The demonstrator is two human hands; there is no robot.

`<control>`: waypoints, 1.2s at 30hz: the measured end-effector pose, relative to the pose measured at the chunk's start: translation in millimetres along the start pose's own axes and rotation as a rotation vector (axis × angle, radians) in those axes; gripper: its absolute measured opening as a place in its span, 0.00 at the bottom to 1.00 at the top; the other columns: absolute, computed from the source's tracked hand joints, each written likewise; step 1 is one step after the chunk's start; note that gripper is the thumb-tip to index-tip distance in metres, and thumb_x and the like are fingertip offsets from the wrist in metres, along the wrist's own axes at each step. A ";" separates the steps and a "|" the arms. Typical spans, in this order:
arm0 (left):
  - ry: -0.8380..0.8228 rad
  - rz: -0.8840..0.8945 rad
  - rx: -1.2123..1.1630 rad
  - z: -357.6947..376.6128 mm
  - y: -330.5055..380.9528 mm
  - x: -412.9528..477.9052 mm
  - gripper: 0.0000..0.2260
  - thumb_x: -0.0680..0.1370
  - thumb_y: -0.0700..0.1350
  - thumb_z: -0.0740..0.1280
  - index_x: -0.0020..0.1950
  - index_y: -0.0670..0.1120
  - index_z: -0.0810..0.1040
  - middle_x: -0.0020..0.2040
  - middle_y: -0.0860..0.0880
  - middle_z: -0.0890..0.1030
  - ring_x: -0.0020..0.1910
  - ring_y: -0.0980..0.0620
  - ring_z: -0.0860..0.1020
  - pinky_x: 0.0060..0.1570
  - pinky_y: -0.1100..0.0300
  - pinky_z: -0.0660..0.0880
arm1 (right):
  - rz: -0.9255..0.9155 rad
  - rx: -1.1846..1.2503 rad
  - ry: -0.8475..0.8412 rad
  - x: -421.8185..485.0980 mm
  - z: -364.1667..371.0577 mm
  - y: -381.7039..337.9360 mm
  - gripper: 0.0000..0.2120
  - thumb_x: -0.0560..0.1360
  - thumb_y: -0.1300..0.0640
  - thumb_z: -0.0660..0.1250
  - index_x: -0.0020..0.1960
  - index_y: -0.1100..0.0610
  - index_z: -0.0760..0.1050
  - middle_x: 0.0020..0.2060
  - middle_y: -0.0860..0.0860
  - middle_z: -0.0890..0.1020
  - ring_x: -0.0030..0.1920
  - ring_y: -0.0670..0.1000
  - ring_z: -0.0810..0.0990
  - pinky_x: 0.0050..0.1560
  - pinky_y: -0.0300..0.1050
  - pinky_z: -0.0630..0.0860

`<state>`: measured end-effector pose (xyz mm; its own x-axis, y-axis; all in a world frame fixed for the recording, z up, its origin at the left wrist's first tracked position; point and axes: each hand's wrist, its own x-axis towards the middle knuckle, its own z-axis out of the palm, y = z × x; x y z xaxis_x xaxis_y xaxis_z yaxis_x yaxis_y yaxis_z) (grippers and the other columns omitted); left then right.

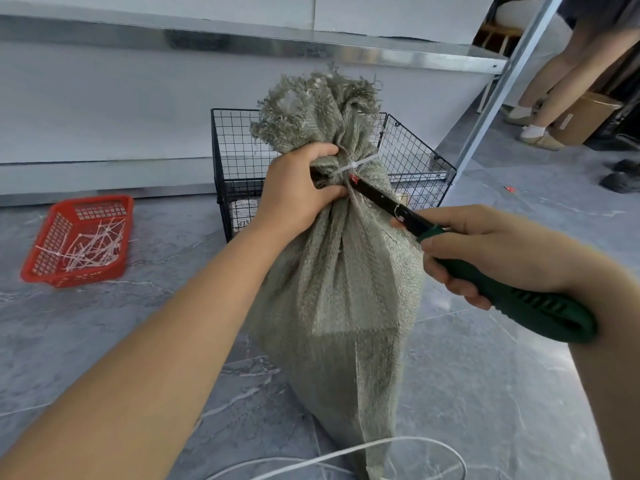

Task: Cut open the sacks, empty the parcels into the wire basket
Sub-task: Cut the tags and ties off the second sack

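A grey-green woven sack [339,289] stands upright on the floor, its neck tied with a white cable tie [355,165]. My left hand [298,192] grips the neck just below the frayed top. My right hand [491,251] holds green-handled cutters [512,299], and their dark jaws [367,188] reach the neck right at the tie. Behind the sack stands the black wire basket [239,161], with a labelled parcel [242,213] low inside it.
A red plastic basket [79,240] with several cut white ties lies on the floor to the left. A white cable [346,455] loops at the sack's foot. A metal shelf post [502,84] rises right, where a person's legs [554,81] stand beside a cardboard box [585,116].
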<state>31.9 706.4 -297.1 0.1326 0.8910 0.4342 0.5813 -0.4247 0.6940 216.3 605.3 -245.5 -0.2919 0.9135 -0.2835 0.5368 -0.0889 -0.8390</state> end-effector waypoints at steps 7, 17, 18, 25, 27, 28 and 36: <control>-0.012 0.017 -0.011 -1.1 2.7 -2.5 0.25 0.67 0.44 0.76 0.63 0.46 0.76 0.60 0.49 0.80 0.60 0.54 0.76 0.58 0.70 0.65 | 0.045 0.027 0.015 4.2 2.3 -0.8 0.11 0.78 0.63 0.57 0.45 0.50 0.74 0.27 0.54 0.72 0.22 0.48 0.67 0.20 0.38 0.66; -0.014 0.018 0.002 -1.9 2.1 -2.0 0.24 0.68 0.44 0.75 0.64 0.46 0.76 0.62 0.50 0.79 0.62 0.55 0.75 0.54 0.75 0.61 | 0.071 0.048 0.033 7.6 0.2 2.1 0.11 0.78 0.62 0.57 0.54 0.50 0.74 0.28 0.54 0.72 0.22 0.48 0.67 0.20 0.38 0.66; -0.017 0.018 0.000 -2.2 1.8 -1.8 0.24 0.68 0.44 0.75 0.64 0.46 0.76 0.62 0.50 0.79 0.62 0.55 0.74 0.54 0.75 0.61 | 0.073 0.050 0.032 8.3 0.0 2.3 0.12 0.78 0.62 0.57 0.54 0.50 0.74 0.28 0.54 0.72 0.22 0.48 0.67 0.20 0.37 0.66; -0.043 0.041 0.008 -3.9 0.3 0.3 0.24 0.69 0.44 0.75 0.64 0.47 0.76 0.62 0.51 0.79 0.62 0.55 0.74 0.52 0.76 0.61 | -0.002 0.031 0.061 13.3 2.1 5.6 0.13 0.77 0.64 0.57 0.57 0.53 0.74 0.26 0.52 0.72 0.22 0.48 0.67 0.20 0.39 0.66; -0.042 0.036 -0.006 -3.8 -1.1 0.9 0.24 0.69 0.44 0.75 0.63 0.48 0.75 0.62 0.52 0.78 0.62 0.56 0.73 0.53 0.75 0.60 | -0.063 0.015 0.093 16.0 3.5 10.8 0.13 0.77 0.66 0.58 0.59 0.58 0.73 0.25 0.51 0.72 0.22 0.48 0.67 0.20 0.39 0.66; -0.041 0.034 -0.016 -3.1 -1.8 1.3 0.23 0.69 0.44 0.75 0.63 0.48 0.75 0.62 0.52 0.78 0.63 0.56 0.73 0.53 0.75 0.60 | -0.098 0.011 0.108 17.4 4.8 14.5 0.12 0.77 0.66 0.58 0.59 0.63 0.72 0.26 0.51 0.72 0.22 0.49 0.67 0.20 0.40 0.66; -0.012 0.018 -0.043 -2.7 -3.1 1.9 0.21 0.70 0.44 0.74 0.62 0.47 0.76 0.59 0.50 0.80 0.53 0.61 0.73 0.46 0.76 0.64 | -0.281 0.301 0.197 36.9 42.7 45.0 0.11 0.76 0.62 0.58 0.52 0.51 0.76 0.24 0.49 0.71 0.20 0.48 0.67 0.19 0.38 0.66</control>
<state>28.2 709.0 -296.9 0.1525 0.8850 0.4400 0.5438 -0.4468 0.7103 195.8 618.1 -313.6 -0.2215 0.9742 0.0441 0.1953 0.0887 -0.9767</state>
